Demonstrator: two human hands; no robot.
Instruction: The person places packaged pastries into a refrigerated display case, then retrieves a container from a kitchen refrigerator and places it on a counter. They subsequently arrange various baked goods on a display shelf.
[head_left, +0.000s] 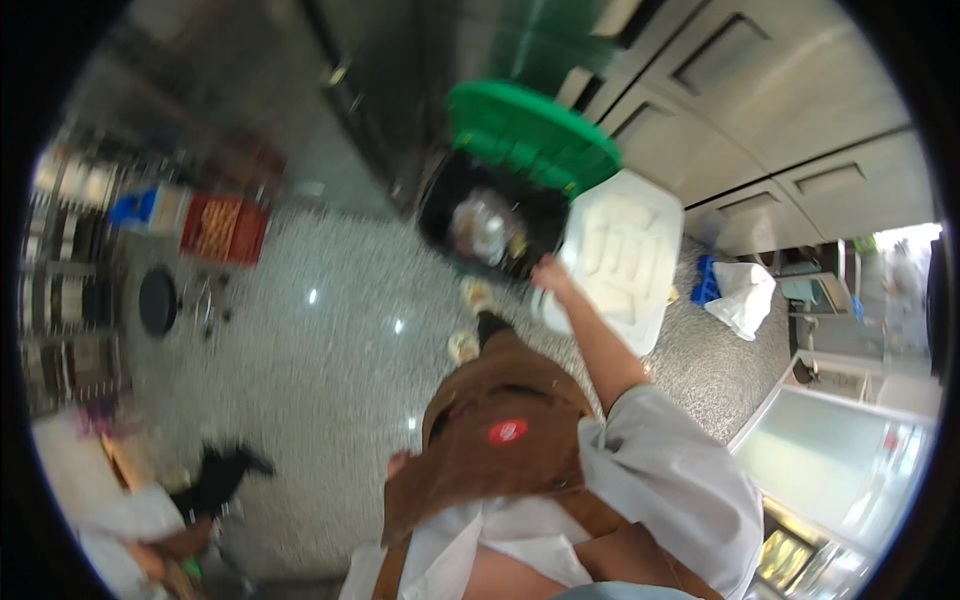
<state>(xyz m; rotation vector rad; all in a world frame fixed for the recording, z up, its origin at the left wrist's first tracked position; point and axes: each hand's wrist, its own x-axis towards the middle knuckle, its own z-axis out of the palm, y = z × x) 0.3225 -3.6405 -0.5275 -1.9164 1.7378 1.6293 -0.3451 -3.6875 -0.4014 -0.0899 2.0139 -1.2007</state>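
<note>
A black waste bin (435, 217) with a raised green lid (540, 131) stands before me. Inside lies crumpled clear plastic (487, 229) among other waste. My right hand (551, 274) is at the bin's near right rim, beside a white plastic lid or container (622, 255) with moulded ridges. The blur hides whether its fingers grip anything. Only a small part of my left hand (399, 460) shows beside my brown apron (510, 390); the apron covers the rest. One of my shoes (476, 294) is close to the bin's base.
Steel drawer fronts (712, 120) rise behind the bin. On the left are a red crate (223, 229) of brown items and a round black stool (158, 301). Another person (127, 525) is at lower left. A white bag (742, 296) sits by a blue crate (705, 281) at right.
</note>
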